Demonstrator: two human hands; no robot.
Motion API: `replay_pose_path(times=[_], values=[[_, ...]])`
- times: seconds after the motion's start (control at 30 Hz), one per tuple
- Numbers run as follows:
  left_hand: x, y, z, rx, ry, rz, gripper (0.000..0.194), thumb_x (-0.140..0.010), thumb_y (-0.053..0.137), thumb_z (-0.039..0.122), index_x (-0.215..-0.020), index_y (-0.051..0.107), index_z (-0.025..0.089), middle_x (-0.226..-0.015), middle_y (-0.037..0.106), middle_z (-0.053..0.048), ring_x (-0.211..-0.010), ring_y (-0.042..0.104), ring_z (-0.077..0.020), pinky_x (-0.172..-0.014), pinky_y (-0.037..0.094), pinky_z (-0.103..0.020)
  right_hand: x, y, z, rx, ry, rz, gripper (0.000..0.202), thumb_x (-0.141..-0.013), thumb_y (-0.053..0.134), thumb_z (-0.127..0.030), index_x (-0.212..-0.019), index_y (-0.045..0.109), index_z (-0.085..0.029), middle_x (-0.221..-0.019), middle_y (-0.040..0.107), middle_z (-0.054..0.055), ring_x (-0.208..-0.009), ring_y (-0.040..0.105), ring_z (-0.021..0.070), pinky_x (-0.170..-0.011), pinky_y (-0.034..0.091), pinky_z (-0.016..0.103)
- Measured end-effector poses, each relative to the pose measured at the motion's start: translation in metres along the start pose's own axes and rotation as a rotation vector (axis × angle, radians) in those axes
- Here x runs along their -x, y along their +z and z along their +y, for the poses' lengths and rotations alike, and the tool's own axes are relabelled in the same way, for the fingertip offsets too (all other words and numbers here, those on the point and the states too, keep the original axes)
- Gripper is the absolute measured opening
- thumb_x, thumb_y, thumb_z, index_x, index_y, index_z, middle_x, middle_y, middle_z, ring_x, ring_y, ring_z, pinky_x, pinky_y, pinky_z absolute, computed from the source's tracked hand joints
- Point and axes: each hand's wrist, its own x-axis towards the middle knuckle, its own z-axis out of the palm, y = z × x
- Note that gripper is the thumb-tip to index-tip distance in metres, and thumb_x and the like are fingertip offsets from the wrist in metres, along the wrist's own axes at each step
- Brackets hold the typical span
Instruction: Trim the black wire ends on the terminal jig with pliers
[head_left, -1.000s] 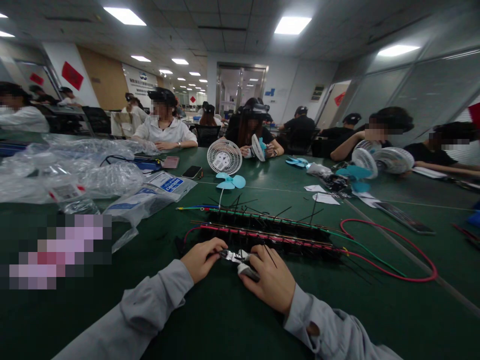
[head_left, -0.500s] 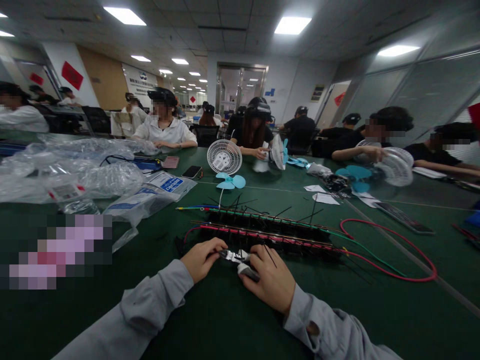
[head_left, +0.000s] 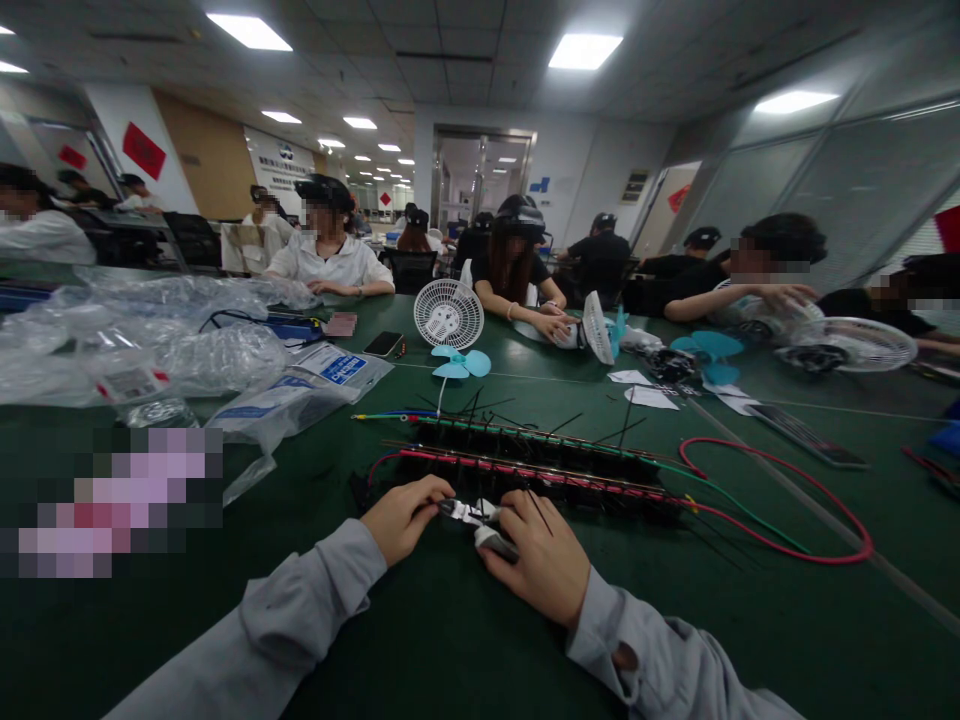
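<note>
My right hand is closed round a pair of cutting pliers with grey-and-white handles; the metal jaws point left. My left hand is pinched at the tip of the jaws, and what lies between its fingertips is too small to make out. Just beyond both hands lies a long black wire harness, two parallel rows with red and green wires and many thin black cable-tie tails standing up. One dark tail passes over the back of my right hand.
A red cable loop extends right from the harness. Beyond it are a blue fan blade, a white fan grille and a phone. Plastic bags cover the left side. Co-workers sit across the table handling fan parts.
My hands and the pliers look unchanged. Across the table, one co-worker's fan has been lowered and moved right; another co-worker's white grille now lies flat on the table at the right.
</note>
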Motion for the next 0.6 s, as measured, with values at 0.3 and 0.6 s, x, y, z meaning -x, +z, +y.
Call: replay_pose_path(times=[0.3,0.6], values=[[0.0004,-0.0003,0.0014,-0.015,0.001,0.003,0.032,-0.079,0.043,0.002,-0.106,0.050,0.018,-0.093,0.061,-0.004,-0.086,0.058,-0.0163,-0.080,0.047,-0.030,0.0001,0.0004,-0.0005,0.027,-0.001,0.001,0.020,-0.077,0.056,-0.037,-0.085,0.058,-0.019,-0.096,0.053,0.007,-0.082,0.048,0.0187,-0.074,0.038,0.034],[0.0004,0.0009,-0.0012,-0.007,0.002,0.010,0.033,-0.078,0.043,0.001,-0.106,0.050,0.018,-0.093,0.061,-0.003,-0.087,0.058,-0.0165,-0.080,0.047,-0.030,0.0012,0.0027,-0.0004,-0.005,0.022,-0.001,0.020,-0.077,0.056,-0.038,-0.083,0.057,-0.019,-0.095,0.052,0.006,-0.082,0.048,0.0189,-0.074,0.038,0.034]])
